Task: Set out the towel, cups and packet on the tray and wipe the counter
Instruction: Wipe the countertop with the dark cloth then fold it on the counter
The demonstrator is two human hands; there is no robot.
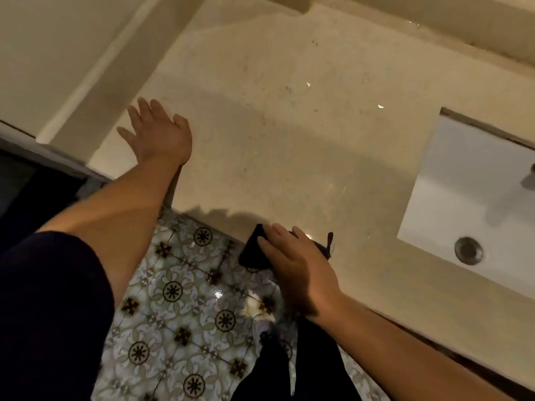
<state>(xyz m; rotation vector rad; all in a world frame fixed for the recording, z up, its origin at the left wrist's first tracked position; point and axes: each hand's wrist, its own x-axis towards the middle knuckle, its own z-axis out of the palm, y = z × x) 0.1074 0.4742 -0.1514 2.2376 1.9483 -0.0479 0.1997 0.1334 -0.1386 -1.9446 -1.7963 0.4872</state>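
A beige stone counter [275, 125] fills the middle of the head view. My left hand [157, 134] lies flat on its near left corner, fingers spread, holding nothing. My right hand [295, 264] presses a dark cloth [254, 250] onto the counter's front edge, and part of the cloth hangs over that edge. The counter carries faint specks and a few wet glints. No tray, cups, towel or packet appear in this view.
A white rectangular sink [469, 204] with a metal drain [468, 250] is set into the counter at the right. A raised beige ledge [434, 27] runs along the back. Patterned floor tiles [179, 299] lie below the counter's edge.
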